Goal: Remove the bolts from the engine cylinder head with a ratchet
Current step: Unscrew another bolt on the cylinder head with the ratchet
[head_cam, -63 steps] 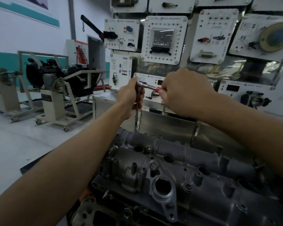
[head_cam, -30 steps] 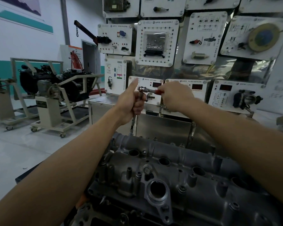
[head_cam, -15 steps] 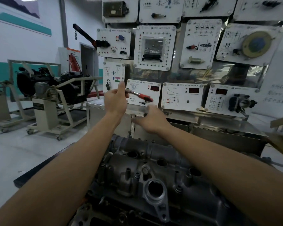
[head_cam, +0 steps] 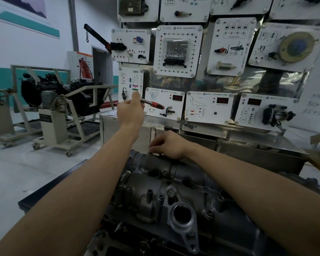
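1. The left hand (head_cam: 130,111) is raised well above the engine, level with the lower row of wall panels. Its fingers are curled round the metal end of the ratchet (head_cam: 153,104) and the thumb points up.
2. The ratchet's red grip sticks out to the right of the fist, tilted slightly down, in front of a white panel with a red display (head_cam: 164,102). It touches nothing on the engine.
3. The right hand (head_cam: 168,145) is low, at the far rim of the cylinder head (head_cam: 174,193). Its fingers (head_cam: 152,147) bend down onto the rim near the far left corner. Whether they pinch a bolt there cannot be told.
4. The cylinder head is grey cast metal and fills the lower middle of the view, between the two forearms. One bolt (head_cam: 171,191) sits in its top face, near the middle.
5. The head stands on a dark tabletop (head_cam: 48,189).
6. Behind it stands a steel cabinet (head_cam: 248,145), with the panels above.
7. To the left, an engine on a wheeled stand (head_cam: 63,100) stands on the floor.
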A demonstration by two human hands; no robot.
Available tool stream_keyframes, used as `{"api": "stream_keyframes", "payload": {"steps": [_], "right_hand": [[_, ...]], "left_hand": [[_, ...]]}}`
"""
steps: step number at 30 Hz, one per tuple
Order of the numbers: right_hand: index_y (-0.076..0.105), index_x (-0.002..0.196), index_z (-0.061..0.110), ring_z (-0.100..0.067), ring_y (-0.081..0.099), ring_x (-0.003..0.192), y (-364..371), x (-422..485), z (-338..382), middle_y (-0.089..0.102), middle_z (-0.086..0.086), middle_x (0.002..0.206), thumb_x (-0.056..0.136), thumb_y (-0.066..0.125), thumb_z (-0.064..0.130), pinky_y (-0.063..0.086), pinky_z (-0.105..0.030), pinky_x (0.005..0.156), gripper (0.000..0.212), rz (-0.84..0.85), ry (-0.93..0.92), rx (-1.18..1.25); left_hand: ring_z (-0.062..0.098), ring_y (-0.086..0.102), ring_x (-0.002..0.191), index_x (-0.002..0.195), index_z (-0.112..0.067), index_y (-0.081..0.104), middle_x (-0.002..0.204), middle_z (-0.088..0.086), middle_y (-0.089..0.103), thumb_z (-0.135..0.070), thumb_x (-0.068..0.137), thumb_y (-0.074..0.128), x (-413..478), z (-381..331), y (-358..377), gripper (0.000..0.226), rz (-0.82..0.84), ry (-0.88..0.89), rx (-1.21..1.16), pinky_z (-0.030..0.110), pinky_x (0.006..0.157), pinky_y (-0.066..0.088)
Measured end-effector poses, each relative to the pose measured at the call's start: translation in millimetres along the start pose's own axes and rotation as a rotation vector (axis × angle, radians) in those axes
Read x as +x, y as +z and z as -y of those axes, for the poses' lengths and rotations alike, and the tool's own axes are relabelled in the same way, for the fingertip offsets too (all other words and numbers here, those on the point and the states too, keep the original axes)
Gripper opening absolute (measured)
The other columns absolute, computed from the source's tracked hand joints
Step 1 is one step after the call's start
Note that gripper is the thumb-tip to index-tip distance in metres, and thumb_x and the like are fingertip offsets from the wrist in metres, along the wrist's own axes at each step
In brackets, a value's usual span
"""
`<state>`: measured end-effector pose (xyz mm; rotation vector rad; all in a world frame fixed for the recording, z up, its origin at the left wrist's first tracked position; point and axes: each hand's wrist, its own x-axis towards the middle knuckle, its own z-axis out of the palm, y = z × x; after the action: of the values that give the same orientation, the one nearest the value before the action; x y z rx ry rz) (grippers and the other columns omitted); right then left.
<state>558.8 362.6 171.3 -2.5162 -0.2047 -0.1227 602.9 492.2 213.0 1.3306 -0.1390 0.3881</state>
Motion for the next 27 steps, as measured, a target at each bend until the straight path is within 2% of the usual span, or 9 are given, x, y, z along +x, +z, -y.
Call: {"api": "stream_keyframes", "payload": {"steps": [4, 8, 9, 11, 14, 17, 21, 25, 27], "right_hand": [[0.074, 0.113, 0.007, -0.004, 0.06, 0.081, 1, -2, -1, 0.068, 0.006, 0.093, 0.096, 0.066, 0.009, 0.048, -0.018, 0.075, 0.019, 0.023, 0.002, 0.06], [0.07, 0.117, 0.021, -0.009, 0.061, 0.095, 0, -3, 1, 0.066, 0.004, 0.109, 0.1, 0.054, 0.007, 0.051, -0.023, 0.077, 0.028, 0.041, 0.109, 0.254], [0.071, 0.115, 0.021, -0.01, 0.062, 0.091, 1, -3, 2, 0.067, 0.002, 0.109, 0.1, 0.057, 0.017, 0.051, -0.026, 0.076, 0.021, 0.015, 0.133, 0.252], [0.077, 0.097, 0.016, -0.006, 0.063, 0.073, 6, -2, 1, 0.072, -0.001, 0.09, 0.092, 0.071, 0.038, 0.051, -0.025, 0.066, 0.023, -0.08, 0.114, 0.139], [0.077, 0.073, 0.017, -0.001, 0.059, 0.057, 13, 1, -5, 0.067, 0.007, 0.064, 0.083, 0.082, 0.035, 0.049, -0.022, 0.059, 0.021, -0.186, 0.069, 0.091], [0.08, 0.094, 0.012, 0.0, 0.062, 0.069, 10, 0, -11, 0.071, 0.01, 0.076, 0.089, 0.077, 0.017, 0.053, -0.014, 0.065, 0.008, -0.112, 0.053, 0.204], [0.073, 0.119, 0.013, -0.002, 0.062, 0.078, 7, -3, -14, 0.068, 0.007, 0.088, 0.092, 0.072, 0.009, 0.051, -0.013, 0.074, 0.027, -0.014, 0.045, 0.354], [0.076, 0.111, 0.014, -0.003, 0.062, 0.072, 7, -4, -12, 0.068, 0.004, 0.085, 0.077, 0.088, 0.03, 0.048, -0.011, 0.061, 0.039, -0.068, 0.107, 0.305], [0.078, 0.102, 0.009, -0.001, 0.062, 0.066, 9, -3, -14, 0.07, 0.005, 0.077, 0.076, 0.089, 0.028, 0.049, -0.013, 0.058, 0.034, -0.117, 0.105, 0.326]], "left_hand": [[0.01, 0.043, 0.05, 0.06, -0.017, 0.054, 0.062, 0.0, 0.053, -0.04, 0.096, 0.054, 1, 1, 0, 0.043, 0.01, -0.025, -0.037, 0.03, 0.057, 0.037], [0.013, 0.044, 0.052, 0.059, -0.018, 0.055, 0.066, 0.004, 0.055, -0.039, 0.094, 0.055, 3, 2, 2, 0.041, 0.008, -0.035, -0.061, 0.032, 0.06, 0.038], [0.012, 0.045, 0.052, 0.059, -0.019, 0.055, 0.064, 0.003, 0.056, -0.039, 0.094, 0.056, 3, 3, 2, 0.041, 0.008, -0.037, -0.063, 0.031, 0.06, 0.038], [0.012, 0.046, 0.052, 0.059, -0.019, 0.056, 0.061, 0.0, 0.056, -0.04, 0.093, 0.057, 4, 3, 2, 0.04, 0.02, -0.045, -0.068, 0.031, 0.059, 0.039], [0.012, 0.045, 0.053, 0.058, -0.02, 0.056, 0.061, -0.001, 0.056, -0.04, 0.091, 0.058, 5, 5, 2, 0.039, 0.033, -0.056, -0.074, 0.03, 0.058, 0.038], [0.011, 0.042, 0.051, 0.061, -0.019, 0.057, 0.067, 0.004, 0.054, -0.04, 0.092, 0.057, 6, 5, 2, 0.038, 0.042, -0.067, -0.068, 0.028, 0.055, 0.036], [0.009, 0.034, 0.042, 0.067, -0.018, 0.056, 0.057, -0.003, 0.048, -0.044, 0.093, 0.055, 7, 5, 1, 0.037, 0.066, -0.147, -0.075, 0.026, 0.045, 0.029], [0.006, 0.029, 0.035, 0.069, -0.017, 0.057, 0.044, -0.009, 0.044, -0.042, 0.095, 0.053, 6, 3, -3, 0.037, 0.1, -0.281, -0.213, 0.02, 0.034, 0.019], [0.006, 0.029, 0.033, 0.068, -0.017, 0.057, 0.043, -0.008, 0.044, -0.041, 0.096, 0.052, 5, 3, -4, 0.037, 0.102, -0.317, -0.249, 0.02, 0.034, 0.018]]}}
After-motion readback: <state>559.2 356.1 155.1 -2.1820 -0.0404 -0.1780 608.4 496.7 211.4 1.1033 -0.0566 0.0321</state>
